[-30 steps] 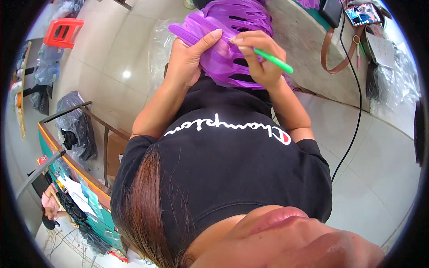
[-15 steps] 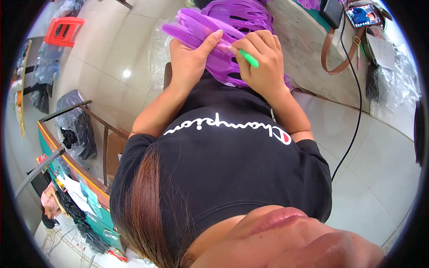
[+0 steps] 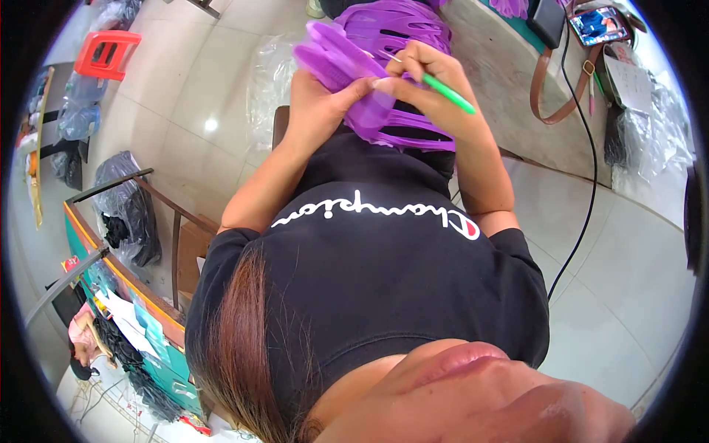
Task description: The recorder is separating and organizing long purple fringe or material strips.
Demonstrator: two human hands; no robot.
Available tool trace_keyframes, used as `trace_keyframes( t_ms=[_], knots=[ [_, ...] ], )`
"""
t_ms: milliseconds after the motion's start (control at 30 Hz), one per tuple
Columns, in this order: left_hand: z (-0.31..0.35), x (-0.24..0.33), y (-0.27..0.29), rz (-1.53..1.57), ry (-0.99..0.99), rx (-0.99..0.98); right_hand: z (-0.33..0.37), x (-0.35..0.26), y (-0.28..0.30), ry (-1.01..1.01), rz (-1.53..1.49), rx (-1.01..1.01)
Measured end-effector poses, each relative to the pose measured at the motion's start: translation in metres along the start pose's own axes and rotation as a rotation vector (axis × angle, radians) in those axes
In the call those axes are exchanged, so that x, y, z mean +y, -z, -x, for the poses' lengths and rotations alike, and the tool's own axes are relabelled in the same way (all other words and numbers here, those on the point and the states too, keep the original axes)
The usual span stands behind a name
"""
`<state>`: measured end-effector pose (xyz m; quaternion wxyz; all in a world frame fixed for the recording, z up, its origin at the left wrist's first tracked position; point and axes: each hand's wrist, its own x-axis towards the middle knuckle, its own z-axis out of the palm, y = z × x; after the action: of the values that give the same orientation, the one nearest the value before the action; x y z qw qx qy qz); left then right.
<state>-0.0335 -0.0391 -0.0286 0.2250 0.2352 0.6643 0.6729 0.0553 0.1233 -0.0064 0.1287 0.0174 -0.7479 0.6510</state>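
Note:
My left hand (image 3: 317,107) is closed around a stack of soft purple plastic pieces (image 3: 334,57), flat and rounded at their ends with ribbed marks. In my right hand (image 3: 439,100) is a slim green-handled tool (image 3: 452,96); a thin, pale metal tip shows past the fingers on its far side. The tip is apart from the upper end of the held pieces. My right thumb meets my left thumb at the edge of the purple plastic. A heap of slotted purple plastic pieces (image 3: 425,33) covers my lap beneath both hands.
A clear plastic bag (image 3: 269,81) lies on the tiled floor to the left. At the right stands a ledge (image 3: 491,81) with a phone (image 3: 598,26), a brown strap (image 3: 539,100) and a black cable (image 3: 593,170). Farther left are a red stool (image 3: 107,55) and a seated person (image 3: 85,336).
My right hand has turned, so the green handle now points down to the right and the metal tip shows. The held purple pieces have shifted slightly right, and their ends tilt more upright.

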Motion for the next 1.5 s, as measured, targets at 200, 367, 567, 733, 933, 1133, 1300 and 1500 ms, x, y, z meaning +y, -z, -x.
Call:
trace_keyframes(
  t_ms=[200, 367, 567, 733, 933, 1133, 1300, 1500],
  knots=[
    [-0.031, -0.056, 0.014, -0.128, -0.071, 0.017, 0.018, -0.010, 0.066, 0.348, -0.618, -0.087],
    [-0.043, -0.098, 0.037, 0.791, 0.692, 0.064, 0.023, -0.002, 0.119, 0.606, -1.103, -0.315],
    [-0.034, -0.059, 0.040, 1.209, 0.814, -0.340, -0.060, 0.018, 0.055, 0.256, -0.314, 0.273],
    [-0.019, -0.019, 0.036, 0.556, 0.524, -0.365, -0.065, -0.003, 0.027, 0.267, 0.372, 0.460],
    [-0.002, 0.009, 0.022, 0.535, 0.370, -0.220, 0.001, 0.017, 0.000, 0.406, 0.232, 0.181],
    [0.003, 0.010, 0.008, 0.538, 0.271, -0.018, 0.018, 0.011, -0.029, 0.252, -0.207, 0.334],
    [0.003, 0.011, 0.007, 0.556, 0.252, -0.032, 0.017, 0.016, -0.030, 0.218, -0.173, 0.327],
    [0.004, 0.012, 0.006, 0.556, 0.221, -0.012, 0.017, 0.017, -0.030, 0.220, -0.163, 0.340]
  ],
)
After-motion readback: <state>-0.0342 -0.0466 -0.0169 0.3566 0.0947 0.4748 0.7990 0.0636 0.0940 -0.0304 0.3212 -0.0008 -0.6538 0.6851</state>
